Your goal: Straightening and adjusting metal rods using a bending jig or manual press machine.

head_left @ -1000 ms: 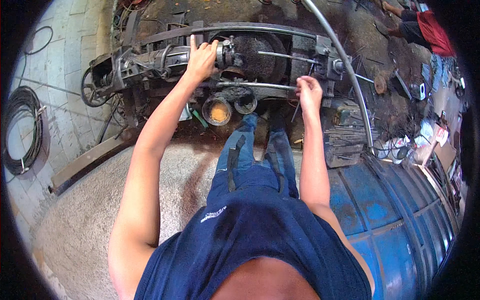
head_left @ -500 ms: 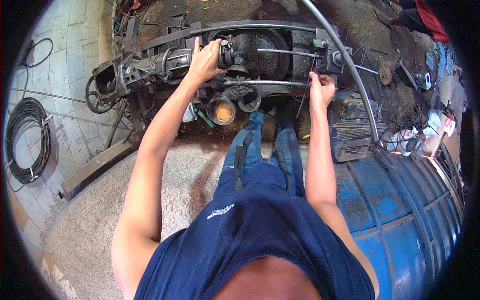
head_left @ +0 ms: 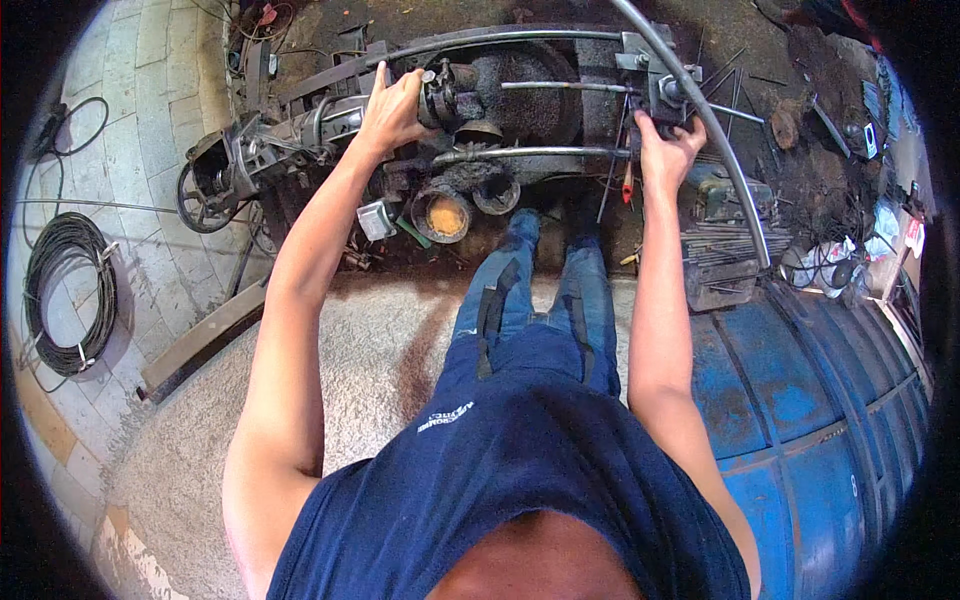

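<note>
A long dark machine with two steel guide bars point(head_left: 540, 153) lies across the far side before me. My left hand point(head_left: 393, 118) is wrapped over its dark round head point(head_left: 445, 95), index finger stretched along the housing and thumb toward the near side. A slim steel rod point(head_left: 575, 86) runs between the bars and into the bracket block point(head_left: 650, 75) at the right. My right hand point(head_left: 668, 155) grips the block's near lower edge, thumb on the left and fingers curled at the right; what lies under the fingers is partly hidden. Just left of my right wrist hangs a small red-tipped piece point(head_left: 628, 188).
A curved steel tube point(head_left: 715, 130) arcs close by my right hand. Below the machine are a tin with yellowish contents point(head_left: 446, 216) and a second tin point(head_left: 497, 196). Rods point(head_left: 725, 245) lie stacked near a blue drum point(head_left: 780, 400). Coiled black cable point(head_left: 70, 295) rests at the left.
My right hand has shifted right along the block's near edge, its fingers now farther apart. A red-tipped piece has come into sight beside it. My left hand stays on the round head.
</note>
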A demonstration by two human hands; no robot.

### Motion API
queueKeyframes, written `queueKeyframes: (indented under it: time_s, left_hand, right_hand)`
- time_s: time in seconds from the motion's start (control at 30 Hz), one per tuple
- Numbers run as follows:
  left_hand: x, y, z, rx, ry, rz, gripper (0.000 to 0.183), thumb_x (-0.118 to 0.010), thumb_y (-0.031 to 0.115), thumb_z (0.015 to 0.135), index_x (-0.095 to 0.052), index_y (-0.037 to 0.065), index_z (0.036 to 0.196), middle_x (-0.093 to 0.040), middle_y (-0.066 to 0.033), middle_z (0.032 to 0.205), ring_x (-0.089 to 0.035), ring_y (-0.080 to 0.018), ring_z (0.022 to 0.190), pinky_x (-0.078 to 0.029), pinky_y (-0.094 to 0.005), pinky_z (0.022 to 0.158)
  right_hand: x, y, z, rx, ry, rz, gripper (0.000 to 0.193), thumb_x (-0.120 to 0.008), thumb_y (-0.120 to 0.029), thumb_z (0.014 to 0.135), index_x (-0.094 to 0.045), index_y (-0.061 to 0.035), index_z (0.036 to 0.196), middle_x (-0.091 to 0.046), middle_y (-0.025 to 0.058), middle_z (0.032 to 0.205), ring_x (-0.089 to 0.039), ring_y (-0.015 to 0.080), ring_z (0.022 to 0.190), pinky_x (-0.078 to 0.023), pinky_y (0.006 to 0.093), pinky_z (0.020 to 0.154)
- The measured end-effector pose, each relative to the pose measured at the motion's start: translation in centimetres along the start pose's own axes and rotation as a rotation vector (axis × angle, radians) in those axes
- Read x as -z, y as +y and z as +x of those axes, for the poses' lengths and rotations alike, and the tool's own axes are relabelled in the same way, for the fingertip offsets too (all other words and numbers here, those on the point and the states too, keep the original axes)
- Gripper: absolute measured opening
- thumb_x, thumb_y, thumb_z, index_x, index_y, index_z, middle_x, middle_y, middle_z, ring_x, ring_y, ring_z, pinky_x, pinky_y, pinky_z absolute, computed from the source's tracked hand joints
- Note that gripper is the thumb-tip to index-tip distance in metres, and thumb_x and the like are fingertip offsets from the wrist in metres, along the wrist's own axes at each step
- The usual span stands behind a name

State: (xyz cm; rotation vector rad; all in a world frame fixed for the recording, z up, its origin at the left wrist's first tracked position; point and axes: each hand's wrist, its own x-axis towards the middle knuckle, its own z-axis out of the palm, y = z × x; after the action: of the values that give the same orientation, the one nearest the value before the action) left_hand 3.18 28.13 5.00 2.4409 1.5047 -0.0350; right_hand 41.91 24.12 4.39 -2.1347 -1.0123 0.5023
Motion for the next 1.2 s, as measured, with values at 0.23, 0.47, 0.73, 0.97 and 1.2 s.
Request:
queueKeyframes:
  time_s: [0.23,0.47,0.73,0.97,1.2]
  left_hand:
    - [-0.5,0.9,1.2,-0.032,0.033,-0.004,0.098,-0.086,0.036,0.046,-0.041,-0.002,0.123,-0.062,-0.0171,0.107,-0.058,-0.0319,0.106,-0.014,-0.0578,0.110]
    - [-0.9,1.8,1.9,-0.085,0.123,0.009,0.098,-0.086,0.036,0.043,-0.042,-0.001,0.122,-0.062,-0.0136,0.100,-0.059,-0.0292,0.103,-0.016,-0.0594,0.108]
    - [-0.7,2.9,2.6,-0.087,0.112,0.007,0.096,-0.086,0.039,0.045,-0.042,-0.001,0.121,-0.062,-0.0132,0.101,-0.059,-0.0280,0.104,-0.018,-0.0585,0.108]
    - [-0.6,3.0,2.7,-0.051,0.058,0.045,0.094,-0.086,0.040,0.045,-0.044,0.000,0.118,-0.064,-0.0137,0.100,-0.060,-0.0293,0.103,-0.018,-0.0579,0.109]
    - [-0.7,3.3,3.1,-0.038,0.036,0.006,0.096,-0.086,0.038,0.044,-0.045,-0.003,0.121,-0.062,-0.0154,0.106,-0.059,-0.0294,0.106,-0.020,-0.0552,0.110]
  right_hand:
    - [0.3,-0.1,1.3,-0.059,-0.088,-0.058,0.062,-0.084,-0.034,0.062,-0.062,0.0035,0.106,-0.055,0.0219,0.109,-0.055,0.0347,0.100,-0.041,0.0414,0.091]
    - [-0.1,0.5,1.0,0.176,0.059,-0.047,0.046,-0.083,-0.032,0.064,-0.068,0.0000,0.093,-0.062,0.0166,0.094,-0.060,0.0301,0.090,-0.044,0.0401,0.084]
    - [0.0,0.3,0.9,0.253,0.028,-0.073,0.043,-0.082,-0.029,0.064,-0.067,0.0003,0.091,-0.060,0.0182,0.097,-0.058,0.0329,0.093,-0.044,0.0412,0.085]
    - [0.4,0.1,1.2,0.127,-0.066,-0.002,0.036,-0.081,-0.021,0.064,-0.067,-0.0009,0.090,-0.057,0.0184,0.094,-0.057,0.0325,0.089,-0.044,0.0404,0.084]
    - [-0.1,1.3,1.6,0.197,-0.064,0.033,0.036,-0.082,-0.020,0.063,-0.067,-0.0003,0.090,-0.056,0.0176,0.094,-0.057,0.0318,0.087,-0.045,0.0405,0.081]
